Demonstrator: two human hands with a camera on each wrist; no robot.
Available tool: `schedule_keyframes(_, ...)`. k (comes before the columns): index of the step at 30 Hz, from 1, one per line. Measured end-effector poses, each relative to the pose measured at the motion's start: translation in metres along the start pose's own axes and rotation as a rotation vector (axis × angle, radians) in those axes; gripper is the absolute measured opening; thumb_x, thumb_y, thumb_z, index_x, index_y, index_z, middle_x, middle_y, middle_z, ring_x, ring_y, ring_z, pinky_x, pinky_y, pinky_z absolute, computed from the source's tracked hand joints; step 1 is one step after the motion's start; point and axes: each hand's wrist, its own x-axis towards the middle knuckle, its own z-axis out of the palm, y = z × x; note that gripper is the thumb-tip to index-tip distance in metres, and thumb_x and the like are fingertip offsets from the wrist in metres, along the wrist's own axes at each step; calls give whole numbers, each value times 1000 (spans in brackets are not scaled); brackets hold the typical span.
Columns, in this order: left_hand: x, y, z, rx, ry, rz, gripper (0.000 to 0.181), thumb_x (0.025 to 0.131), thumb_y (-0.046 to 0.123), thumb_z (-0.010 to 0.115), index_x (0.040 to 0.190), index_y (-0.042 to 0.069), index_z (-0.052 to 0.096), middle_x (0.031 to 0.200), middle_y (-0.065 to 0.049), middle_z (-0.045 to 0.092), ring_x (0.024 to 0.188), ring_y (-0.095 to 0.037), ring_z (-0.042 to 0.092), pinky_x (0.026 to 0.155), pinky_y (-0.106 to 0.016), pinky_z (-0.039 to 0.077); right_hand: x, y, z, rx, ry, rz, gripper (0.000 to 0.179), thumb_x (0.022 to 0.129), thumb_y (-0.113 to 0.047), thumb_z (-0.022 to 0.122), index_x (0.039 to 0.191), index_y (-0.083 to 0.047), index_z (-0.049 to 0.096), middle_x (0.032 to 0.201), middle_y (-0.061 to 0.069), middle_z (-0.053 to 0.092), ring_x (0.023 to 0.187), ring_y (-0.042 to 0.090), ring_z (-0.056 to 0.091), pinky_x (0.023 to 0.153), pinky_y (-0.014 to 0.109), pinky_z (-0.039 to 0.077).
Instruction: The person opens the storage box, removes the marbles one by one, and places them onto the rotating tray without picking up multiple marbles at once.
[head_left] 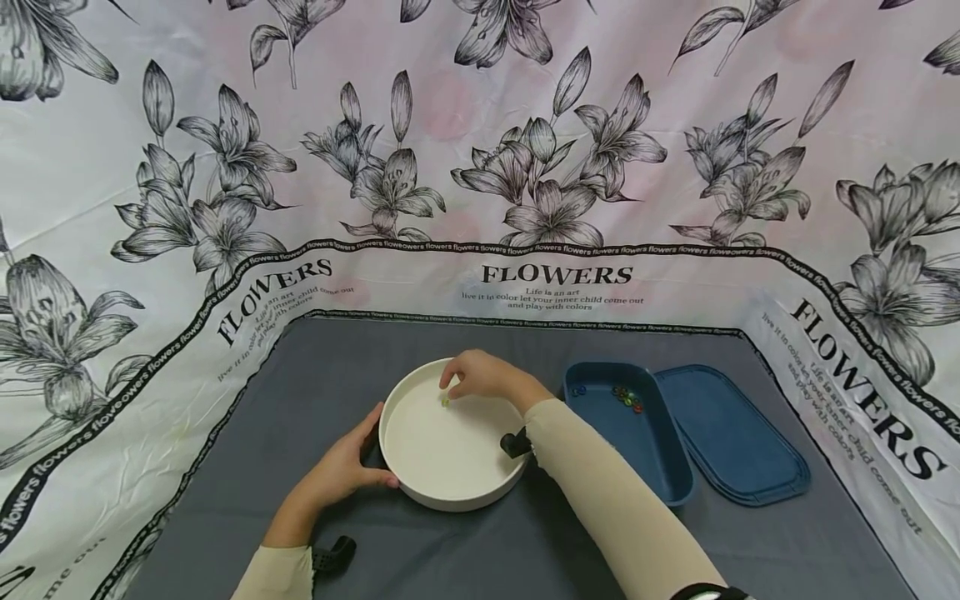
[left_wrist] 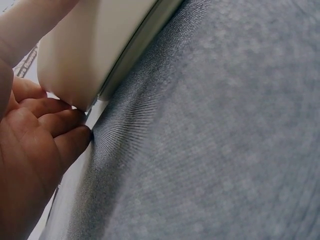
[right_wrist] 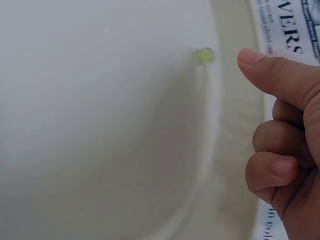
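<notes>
My left hand [head_left: 341, 468] holds the left side of a round white dish [head_left: 450, 467]. Its fingertips [left_wrist: 75, 140] meet the dish's lower edge, and the thumb lies against the outer wall. Over the far part of the dish hovers my right hand [head_left: 483, 377]. Its lower fingers are bent towards the palm, and one digit [right_wrist: 252, 57] points towards a small clear-and-green glass bead [right_wrist: 205, 56]. A gap shows between that fingertip and the bead in the right wrist view. In the head view the bead lies inside the dish, just below the right fingertips.
A blue rectangular container [head_left: 630, 450] stands right of the dish, with several red, green and yellow beads [head_left: 628, 398] and some blue beads [head_left: 578, 390] inside. Its blue lid [head_left: 738, 433] lies beside it. Grey cloth [head_left: 315, 367] covers the table, with a flower-printed sheet [head_left: 420, 283] behind.
</notes>
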Motion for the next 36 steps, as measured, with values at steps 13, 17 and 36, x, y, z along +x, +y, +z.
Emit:
schedule_keyframes(13, -2, 0, 3, 43, -7, -45, 133, 68, 37, 94, 166, 9, 9, 171, -17, 14, 154, -34, 24, 121, -49, 30, -64, -1, -54, -23, 142, 33, 26, 98, -26, 73, 122, -19, 75, 119, -2, 72, 103, 18, 67, 84, 37, 58)
schedule_keyframes(17, -1, 0, 2, 55, -3, -51, 134, 67, 38, 95, 166, 7, 9, 171, -16, 14, 154, -32, 25, 121, -45, 29, -87, 10, -68, -17, 196, 81, 23, 98, -28, 73, 120, -25, 75, 119, 0, 72, 107, 23, 67, 85, 41, 59)
schedule_keyframes(36, 0, -3, 0, 85, 12, -31, 135, 66, 38, 96, 165, 4, 12, 170, -16, 17, 153, -32, 28, 119, -33, 30, -160, 78, -80, 2, 310, 232, 23, 98, -24, 73, 119, -19, 75, 70, 1, 50, 59, 18, 41, 58, 34, 38)
